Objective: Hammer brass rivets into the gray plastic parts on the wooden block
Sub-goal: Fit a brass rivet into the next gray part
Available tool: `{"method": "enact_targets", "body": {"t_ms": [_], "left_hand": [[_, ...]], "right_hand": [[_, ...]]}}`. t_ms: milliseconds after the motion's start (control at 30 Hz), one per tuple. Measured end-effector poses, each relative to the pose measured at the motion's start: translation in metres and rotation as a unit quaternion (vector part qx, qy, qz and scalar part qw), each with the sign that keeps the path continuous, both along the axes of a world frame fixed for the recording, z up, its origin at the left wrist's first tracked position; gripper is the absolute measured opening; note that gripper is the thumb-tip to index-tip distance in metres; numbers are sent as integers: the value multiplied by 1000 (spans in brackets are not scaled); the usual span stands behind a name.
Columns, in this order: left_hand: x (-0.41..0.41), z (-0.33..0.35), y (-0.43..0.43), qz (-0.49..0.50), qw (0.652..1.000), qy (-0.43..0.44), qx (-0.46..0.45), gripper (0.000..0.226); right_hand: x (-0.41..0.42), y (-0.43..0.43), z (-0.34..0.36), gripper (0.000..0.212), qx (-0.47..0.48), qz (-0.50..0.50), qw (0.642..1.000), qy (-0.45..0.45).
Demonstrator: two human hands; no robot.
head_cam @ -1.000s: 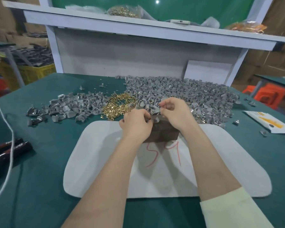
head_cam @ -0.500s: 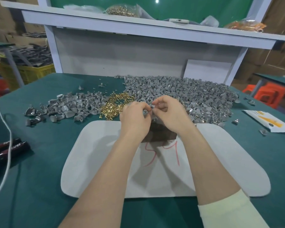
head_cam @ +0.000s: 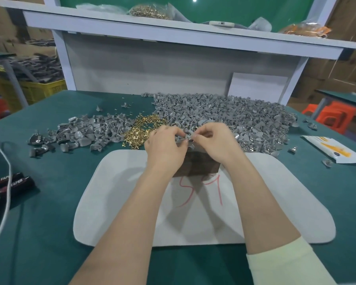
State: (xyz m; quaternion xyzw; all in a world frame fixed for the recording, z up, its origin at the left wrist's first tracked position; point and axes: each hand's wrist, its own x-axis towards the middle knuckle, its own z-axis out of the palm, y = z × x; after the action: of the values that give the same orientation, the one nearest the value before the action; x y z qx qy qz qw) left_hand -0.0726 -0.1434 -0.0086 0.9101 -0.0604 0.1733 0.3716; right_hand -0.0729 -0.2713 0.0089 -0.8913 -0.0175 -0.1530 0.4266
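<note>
On the green table, a white felt pad marked in red carries a dark brown wooden block at its far edge. Above the block, my left hand and right hand pinch one small gray plastic part, fingers clamped on it. Beyond: loose brass rivets, then a heap of gray parts.

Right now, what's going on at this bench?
A person is working with bare hands over a dark wooden block that sits on a white mat. The left hand and right hand both pinch a small gray plastic part just above the block. Whether a rivet is already in it is too small to tell. Loose brass rivets lie beside the left hand, with a big heap of gray parts behind. Neither hand holds a hammer.
</note>
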Motion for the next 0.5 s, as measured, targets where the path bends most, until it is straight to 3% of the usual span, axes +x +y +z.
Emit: {"method": "enact_targets", "body": {"t_ms": [167,500], "left_hand": [[1,-2,1,6,998,60,12,14],[0,-4,-1,3,998,53,42,12]], "right_hand": [[0,-3,-6,8,-136,15,990,18],[-1,0,-7,9,-195,25,980,2]]}}
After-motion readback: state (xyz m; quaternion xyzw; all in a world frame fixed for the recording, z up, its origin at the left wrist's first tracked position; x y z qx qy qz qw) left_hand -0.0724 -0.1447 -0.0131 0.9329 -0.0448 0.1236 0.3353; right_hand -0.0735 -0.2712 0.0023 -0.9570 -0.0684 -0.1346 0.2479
